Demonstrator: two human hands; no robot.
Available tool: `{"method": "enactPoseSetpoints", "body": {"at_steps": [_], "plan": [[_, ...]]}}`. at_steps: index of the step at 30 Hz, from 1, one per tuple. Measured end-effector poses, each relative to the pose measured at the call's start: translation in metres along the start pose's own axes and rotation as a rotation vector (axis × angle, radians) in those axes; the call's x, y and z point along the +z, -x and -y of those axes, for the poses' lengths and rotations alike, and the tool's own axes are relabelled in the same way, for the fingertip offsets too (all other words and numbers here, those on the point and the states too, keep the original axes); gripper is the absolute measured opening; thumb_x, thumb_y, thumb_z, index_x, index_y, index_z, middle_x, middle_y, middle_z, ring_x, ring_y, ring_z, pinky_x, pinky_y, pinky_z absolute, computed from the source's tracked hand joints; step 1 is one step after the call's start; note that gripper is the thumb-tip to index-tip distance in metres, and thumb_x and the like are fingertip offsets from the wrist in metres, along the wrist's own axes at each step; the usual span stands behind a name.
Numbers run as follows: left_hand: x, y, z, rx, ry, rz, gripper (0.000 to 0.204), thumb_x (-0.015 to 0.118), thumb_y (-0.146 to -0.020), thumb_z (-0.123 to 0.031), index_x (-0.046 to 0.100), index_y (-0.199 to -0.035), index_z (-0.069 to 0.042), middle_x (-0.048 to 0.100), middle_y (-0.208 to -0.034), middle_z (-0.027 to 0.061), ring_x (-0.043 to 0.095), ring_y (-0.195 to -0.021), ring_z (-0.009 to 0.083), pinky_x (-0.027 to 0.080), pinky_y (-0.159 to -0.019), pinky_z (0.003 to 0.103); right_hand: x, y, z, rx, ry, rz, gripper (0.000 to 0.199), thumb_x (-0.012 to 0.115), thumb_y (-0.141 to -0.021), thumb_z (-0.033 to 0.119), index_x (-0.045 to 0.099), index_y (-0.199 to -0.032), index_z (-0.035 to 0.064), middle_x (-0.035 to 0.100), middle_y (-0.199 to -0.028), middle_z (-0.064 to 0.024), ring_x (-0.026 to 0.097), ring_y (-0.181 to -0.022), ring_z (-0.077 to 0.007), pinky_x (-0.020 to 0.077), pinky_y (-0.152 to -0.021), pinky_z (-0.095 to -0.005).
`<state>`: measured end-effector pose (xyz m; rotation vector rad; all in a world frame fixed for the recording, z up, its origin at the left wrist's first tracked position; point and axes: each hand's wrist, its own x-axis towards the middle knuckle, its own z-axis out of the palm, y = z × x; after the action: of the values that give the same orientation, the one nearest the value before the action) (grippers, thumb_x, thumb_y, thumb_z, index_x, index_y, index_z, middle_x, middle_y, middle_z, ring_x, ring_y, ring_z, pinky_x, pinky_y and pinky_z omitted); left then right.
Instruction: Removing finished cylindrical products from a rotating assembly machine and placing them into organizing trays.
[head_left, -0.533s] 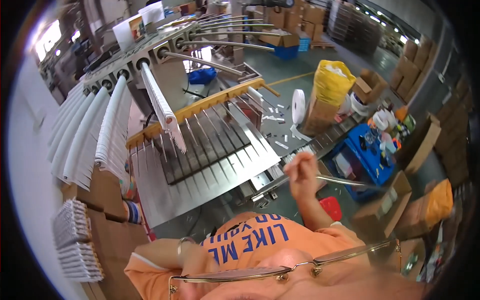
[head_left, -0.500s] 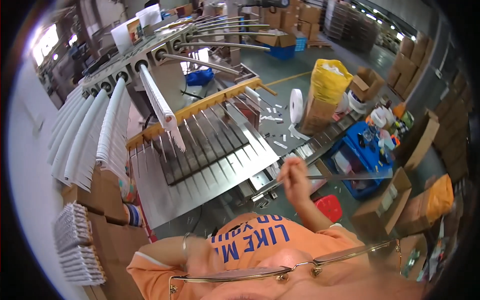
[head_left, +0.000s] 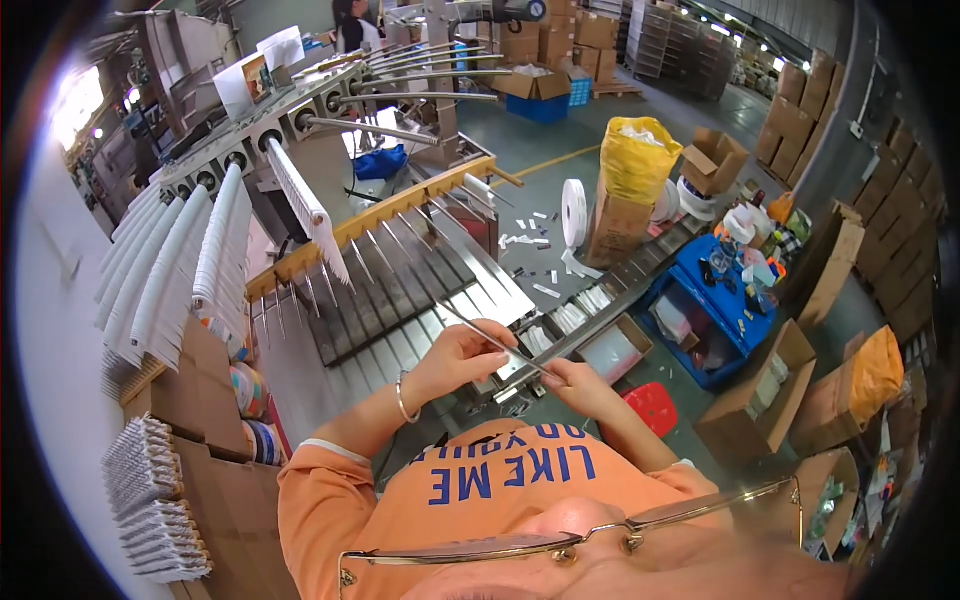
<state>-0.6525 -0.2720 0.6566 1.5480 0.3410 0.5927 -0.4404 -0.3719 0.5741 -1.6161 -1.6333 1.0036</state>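
A thin grey metal rod (head_left: 528, 361) slants in front of my chest. Its far end reaches up over the steel table, beyond my fingers. My left hand (head_left: 462, 358), with a bracelet on its wrist, is closed with fingers and thumb about the rod's middle part. The near end sits in the closed fingers of my right hand (head_left: 580, 388). Ahead lies the steel table (head_left: 290, 345) with a row of metal rods (head_left: 388, 254) standing out from a yellow bar (head_left: 385, 212). White stacked pieces hang on a spindle (head_left: 298, 195) beyond that bar.
More loaded white spindles (head_left: 221, 235) fan out at left, above cardboard boxes (head_left: 218, 470). Bare metal arms (head_left: 415, 97) stick out at the back. On the right are a blue crate (head_left: 712, 310), a red stool (head_left: 652, 410), a yellow bag (head_left: 637, 165) and open cartons (head_left: 757, 400).
My left hand has come up from my chest and taken hold of the rod. The rod, which pointed right from my right hand, now points forward and left. My right hand is lower.
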Motion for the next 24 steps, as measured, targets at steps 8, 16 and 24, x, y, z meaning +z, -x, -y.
{"method": "enactPoseSetpoints", "body": {"at_steps": [8, 16, 24], "plan": [[-0.011, -0.052, 0.018, -0.040, 0.497, -0.281, 0.020, 0.041, -0.090, -0.019, 0.052, -0.087, -0.003, 0.055, -0.064, 0.0057, 0.049, -0.053, 0.0131, 0.038, -0.050, 0.024, -0.084, 0.023, 0.010, -0.295, -0.602, -0.094, 0.026, 0.055, -0.079, 0.005, 0.050, -0.104, 0.0007, 0.057, -0.086, -0.0070, 0.054, -0.070, -0.0119, 0.0433, -0.062, -0.0233], [-0.018, -0.098, 0.034, -0.167, 0.462, -0.146, 0.025, 0.046, -0.089, -0.017, 0.048, -0.109, -0.002, 0.055, -0.077, 0.0061, 0.055, -0.063, 0.0131, 0.045, -0.059, 0.024, -0.114, 0.020, 0.023, -0.612, -0.495, -0.577, 0.010, 0.045, -0.086, 0.003, 0.053, -0.090, 0.0000, 0.057, -0.075, -0.0106, 0.054, -0.060, -0.0145, 0.0429, -0.054, -0.0230], [-0.131, -0.175, 0.104, 0.101, 0.248, -0.696, 0.019, 0.045, -0.087, -0.021, 0.053, -0.101, -0.009, 0.054, -0.069, 0.0019, 0.049, -0.051, 0.0085, 0.035, -0.040, 0.022, -0.128, 0.005, 0.055, -0.629, 0.094, -0.503, 0.024, 0.055, -0.076, -0.004, 0.057, -0.100, -0.0036, 0.061, -0.079, -0.0115, 0.060, -0.065, -0.0181, 0.0469, -0.058, -0.0255]]}}
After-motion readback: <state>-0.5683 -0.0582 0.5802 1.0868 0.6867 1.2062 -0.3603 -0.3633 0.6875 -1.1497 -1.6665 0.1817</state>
